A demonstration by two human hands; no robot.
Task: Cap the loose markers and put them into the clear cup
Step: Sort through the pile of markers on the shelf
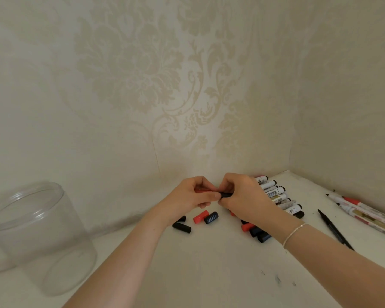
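The white surface (209, 274) carries everything. The clear cup (38, 236) stands well to the left of both hands, with no markers in it. A row of uncapped markers (276, 194) lies just right of the right hand (242, 196). That grip is clamped on a black marker (226, 194); the left hand (193, 196) pinches its end, which shows red. Loose caps (200, 217) lie just below the hands.

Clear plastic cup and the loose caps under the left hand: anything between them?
Nothing: head view shows bare white tabletop between clear plastic cup and nearest black cap.
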